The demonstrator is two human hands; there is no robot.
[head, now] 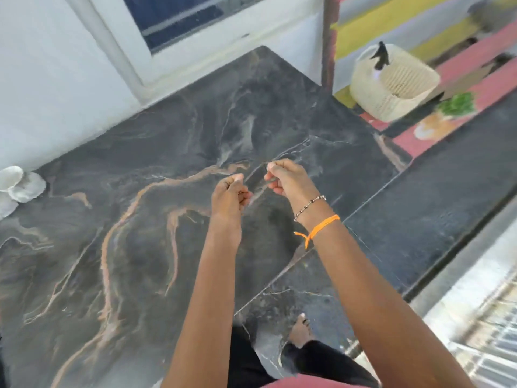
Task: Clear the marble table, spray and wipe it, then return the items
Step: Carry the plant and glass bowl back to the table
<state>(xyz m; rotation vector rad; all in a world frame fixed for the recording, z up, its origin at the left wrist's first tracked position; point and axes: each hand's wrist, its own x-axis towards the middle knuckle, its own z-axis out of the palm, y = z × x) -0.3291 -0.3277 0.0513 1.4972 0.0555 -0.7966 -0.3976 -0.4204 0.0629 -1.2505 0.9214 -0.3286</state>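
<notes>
Marble table (140, 219) fills my view below both hands. I see my left hand (229, 191) curled, fingers bunched on nothing visible; my right hand (285, 177) likewise curled, both arms outstretched over it.

wall: pale wall (42, 79) seen at 10 o'clock | window: white-framed window (179, 21) with dark glass set at 12 o'clock | floor: dark speckled floor (419, 219) seen at 3 o'clock | mat: striped pink and yellow mat (405, 26) laid at 1 o'clock | light: daylight cast at 4 o'clock
</notes>
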